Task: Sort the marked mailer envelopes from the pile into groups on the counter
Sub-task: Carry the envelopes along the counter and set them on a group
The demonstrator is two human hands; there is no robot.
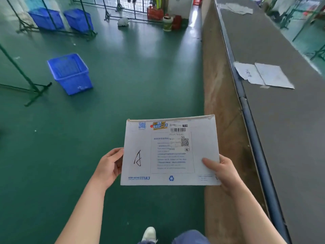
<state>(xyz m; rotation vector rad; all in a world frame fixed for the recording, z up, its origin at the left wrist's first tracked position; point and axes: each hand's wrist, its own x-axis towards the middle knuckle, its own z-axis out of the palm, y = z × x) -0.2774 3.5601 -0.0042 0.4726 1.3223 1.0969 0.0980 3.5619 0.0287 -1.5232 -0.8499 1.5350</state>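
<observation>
A white mailer envelope (168, 154) with a hand-drawn "A", a shipping label and the number 11183 is held flat in front of me, above the green floor. My left hand (110, 166) grips its left edge. My right hand (222, 170) grips its lower right corner, thumb on top. On the long grey counter (284, 138) to my right lie two white envelopes (263, 74) side by side, the left one with writing on it. More white envelopes (235, 7) lie at the counter's far end.
A blue crate (70, 73) stands on the green floor at left, two more blue crates (61, 19) further back by green metal racks (31, 85). A red crate (155, 13) and clutter stand at the far wall. My shoe (149, 234) shows at the bottom.
</observation>
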